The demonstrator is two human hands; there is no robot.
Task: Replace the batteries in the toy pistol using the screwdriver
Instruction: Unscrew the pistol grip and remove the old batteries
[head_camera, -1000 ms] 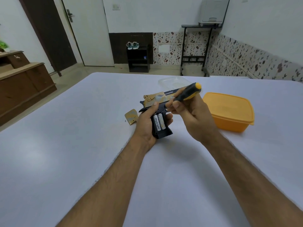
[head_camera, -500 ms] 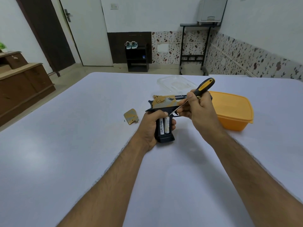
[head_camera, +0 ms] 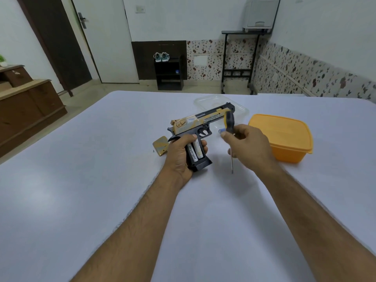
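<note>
left hand [head_camera: 180, 157] wraps grip of toy pistol [head_camera: 200, 127], frame centre, barrel pointing upper right, butt near white table [head_camera: 101, 180]. grip compartment open, two white batteries [head_camera: 195, 152] seated side by side inside. right hand [head_camera: 249, 148] just right of pistol, fingers curled round screwdriver [head_camera: 230, 127], roughly upright, black-yellow handle up, shaft tip down, clear of pistol. gold cover plate [head_camera: 160, 146] on table, left of left hand. orange container [head_camera: 284, 137] right of centre; clear lid [head_camera: 213, 100] behind pistol.
</note>
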